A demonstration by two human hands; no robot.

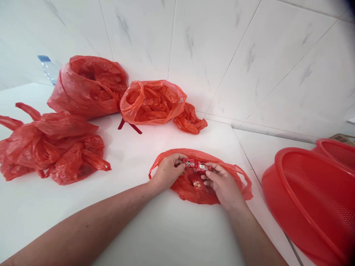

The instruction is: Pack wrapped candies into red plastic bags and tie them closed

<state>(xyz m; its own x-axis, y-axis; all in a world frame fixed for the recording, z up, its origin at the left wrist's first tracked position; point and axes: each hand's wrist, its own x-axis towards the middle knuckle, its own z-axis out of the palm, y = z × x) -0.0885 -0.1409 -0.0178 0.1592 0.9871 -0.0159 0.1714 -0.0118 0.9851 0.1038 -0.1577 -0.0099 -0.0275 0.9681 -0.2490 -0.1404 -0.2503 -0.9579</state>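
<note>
My left hand [168, 171] pinches a small red wrapped candy [189, 162] with white and dark print. Between the fingertips of my right hand [225, 183] is a second red wrapped candy [203, 167], its end close against the first one. Both hands are over the mouth of a red plastic bag [183, 186], which lies spread on the white table with a handle loop at its right. Inside the bag, a dark red packet [197, 183] with gold characters shows below the candies. Part of the bag's contents is hidden by my fingers.
Behind stand a large red plastic bag [83, 88], a smaller one [155, 103] and a crumpled one [191, 120]. More bags [50, 147] lie left. Two dark red strips [130, 127] and a bottle [48, 70] are near. Red baskets [288, 199] stand right; tiled wall behind.
</note>
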